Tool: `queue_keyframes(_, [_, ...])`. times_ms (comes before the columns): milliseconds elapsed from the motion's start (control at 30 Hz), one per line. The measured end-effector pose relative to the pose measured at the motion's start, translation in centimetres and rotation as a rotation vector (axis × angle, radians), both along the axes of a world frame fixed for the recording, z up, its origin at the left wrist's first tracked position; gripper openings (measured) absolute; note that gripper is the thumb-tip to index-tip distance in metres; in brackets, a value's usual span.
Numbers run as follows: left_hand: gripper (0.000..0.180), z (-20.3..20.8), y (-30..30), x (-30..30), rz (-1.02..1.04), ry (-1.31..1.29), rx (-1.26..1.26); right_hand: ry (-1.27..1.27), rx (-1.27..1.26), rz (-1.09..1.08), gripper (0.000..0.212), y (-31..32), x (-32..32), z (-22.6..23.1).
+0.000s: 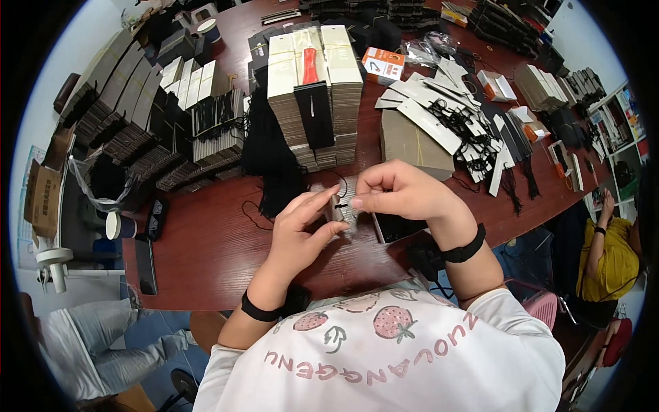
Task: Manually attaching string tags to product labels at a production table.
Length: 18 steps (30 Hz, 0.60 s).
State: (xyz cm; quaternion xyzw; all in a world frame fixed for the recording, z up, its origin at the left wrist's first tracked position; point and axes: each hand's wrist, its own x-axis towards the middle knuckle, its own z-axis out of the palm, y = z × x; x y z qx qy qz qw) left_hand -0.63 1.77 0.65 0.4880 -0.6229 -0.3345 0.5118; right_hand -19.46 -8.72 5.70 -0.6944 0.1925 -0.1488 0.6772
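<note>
**Small tag held between both hands over the table edge**

The left hand (302, 230) grips a small pale card tag (336, 207) between thumb and fingers. The right hand (398, 192) is pinched narrow at the tag's edge, where a thin black cord (255, 218) trails onto the dark red wooden table (206, 240). Stacked brown card bundles (312, 103) stand just behind. Risk, as judged: the cord could slip from the pinch, or snag on the loose black cords (271, 151) nearby.

Both hands meet mid-frame, left hand (302, 230) half-open, right hand (398, 192) pinching.
</note>
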Motion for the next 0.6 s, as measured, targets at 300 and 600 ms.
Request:
queue_keyframes(300, [0.049, -0.2, 0.1, 1.0, -0.062, -0.103, -0.021, -0.161, 0.475, -0.003, 0.018, 0.0, 0.9, -0.3])
queue_keyframes(600, [0.052, -0.7, 0.1, 1.0, -0.041, -0.129, -0.051, 0.018, 0.041, -0.093, 0.02, -0.5, -0.8, -3.4])
